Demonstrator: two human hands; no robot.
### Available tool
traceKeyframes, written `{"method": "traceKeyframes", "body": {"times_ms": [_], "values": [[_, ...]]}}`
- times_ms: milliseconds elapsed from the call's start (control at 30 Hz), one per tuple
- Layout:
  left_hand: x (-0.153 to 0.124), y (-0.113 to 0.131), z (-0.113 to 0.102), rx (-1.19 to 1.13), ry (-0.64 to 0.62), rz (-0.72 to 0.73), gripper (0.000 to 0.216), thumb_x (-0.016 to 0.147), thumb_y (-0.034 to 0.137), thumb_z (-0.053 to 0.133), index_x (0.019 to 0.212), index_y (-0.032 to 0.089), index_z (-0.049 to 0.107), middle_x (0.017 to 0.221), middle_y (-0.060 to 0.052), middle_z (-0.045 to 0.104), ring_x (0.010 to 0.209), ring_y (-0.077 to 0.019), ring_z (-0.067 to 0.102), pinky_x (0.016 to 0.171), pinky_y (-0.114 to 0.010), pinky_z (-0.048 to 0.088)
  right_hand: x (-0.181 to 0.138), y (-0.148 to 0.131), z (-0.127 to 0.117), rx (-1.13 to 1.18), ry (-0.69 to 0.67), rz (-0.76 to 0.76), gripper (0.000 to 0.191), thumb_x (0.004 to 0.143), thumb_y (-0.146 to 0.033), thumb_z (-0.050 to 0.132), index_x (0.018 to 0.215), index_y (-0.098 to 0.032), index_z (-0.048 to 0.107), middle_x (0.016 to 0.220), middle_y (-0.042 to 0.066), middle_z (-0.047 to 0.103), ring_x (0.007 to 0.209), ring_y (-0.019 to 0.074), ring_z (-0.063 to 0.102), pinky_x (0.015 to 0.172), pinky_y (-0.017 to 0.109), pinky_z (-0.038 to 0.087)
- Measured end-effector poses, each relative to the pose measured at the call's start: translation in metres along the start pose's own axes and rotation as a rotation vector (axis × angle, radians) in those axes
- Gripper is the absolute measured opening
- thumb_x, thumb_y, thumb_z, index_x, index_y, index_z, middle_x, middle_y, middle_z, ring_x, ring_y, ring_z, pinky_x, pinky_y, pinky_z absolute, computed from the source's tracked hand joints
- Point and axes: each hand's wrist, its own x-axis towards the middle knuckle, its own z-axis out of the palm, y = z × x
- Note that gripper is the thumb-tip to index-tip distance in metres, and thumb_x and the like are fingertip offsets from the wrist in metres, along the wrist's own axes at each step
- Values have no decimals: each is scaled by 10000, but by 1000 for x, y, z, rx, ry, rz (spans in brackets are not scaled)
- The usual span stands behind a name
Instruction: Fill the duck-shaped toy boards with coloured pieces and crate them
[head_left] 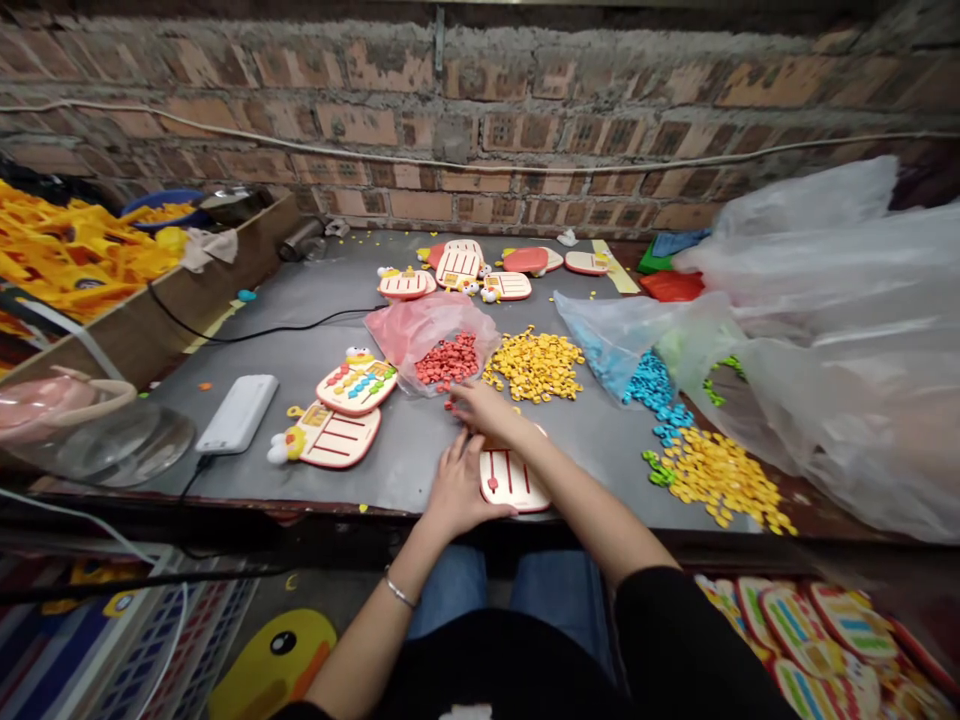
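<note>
My left hand (466, 488) lies over the left side of a cream toy board (516, 482) with a red rim and dark red slots, gripping it at the table's near edge. One red bead (493, 483) sits in a slot of that board. My right hand (484, 408) reaches across the board, its fingers stretched toward loose red beads (448, 405); forearm and hand hide the board's upper part. A pile of red beads (448, 362) spills from a pinkish plastic bag (397, 325), just beyond the fingertips. Yellow beads (534, 365) are heaped to the right of it.
Left stand a filled chicken-headed board (356, 386), an unfilled one (341, 437) and a white power bank (237, 414). More boards (459, 265) lie at the back. Blue beads (651, 385), more yellow beads (724, 475) and large plastic bags (862, 370) occupy the right.
</note>
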Motion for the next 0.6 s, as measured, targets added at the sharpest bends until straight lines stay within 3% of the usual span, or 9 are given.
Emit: {"method": "traceKeyframes", "body": {"times_ms": [67,133,200,333,467,600], "values": [[0,1,-2,1,-11,-10,1200,508,578,821,1440,167,186,1492,-209,302,1408,-373,228,1078,-515,291,17,1,7,-58,-127,-22,129,778,-26,572,768,-121,659,912,69,625,766,143,556,713,246,423],[1,3,-4,2,-22,7,1181,520,568,819,1443,174,195,1496,-192,311,1418,-361,210,1080,-506,292,15,3,5,-17,-112,-41,140,784,-25,569,765,-126,666,887,61,631,767,144,566,723,250,438],[1,4,-7,1,-31,30,1188,532,559,815,1464,208,167,1515,-159,303,1431,-350,176,1085,-505,281,-7,8,-7,129,24,-53,103,808,-80,592,828,-142,671,884,58,632,805,153,585,737,260,469],[2,7,-11,6,-54,41,1221,557,547,804,1496,275,72,1555,-103,246,1438,-340,156,1083,-503,273,-83,24,-38,404,396,27,97,851,-262,618,878,-181,663,950,80,623,904,185,613,714,288,535],[2,7,-10,15,-59,49,1257,560,536,803,1503,265,17,1569,-90,212,1434,-341,166,1081,-489,273,-137,41,-43,257,452,128,120,866,-291,602,833,-195,666,913,82,656,862,205,629,758,359,537],[2,8,-9,32,-39,62,1219,588,536,784,1504,255,30,1564,-82,231,1428,-339,183,1085,-474,257,-139,51,-30,-3,394,88,140,875,-224,572,779,-188,668,882,89,675,843,218,605,799,397,496]]}}
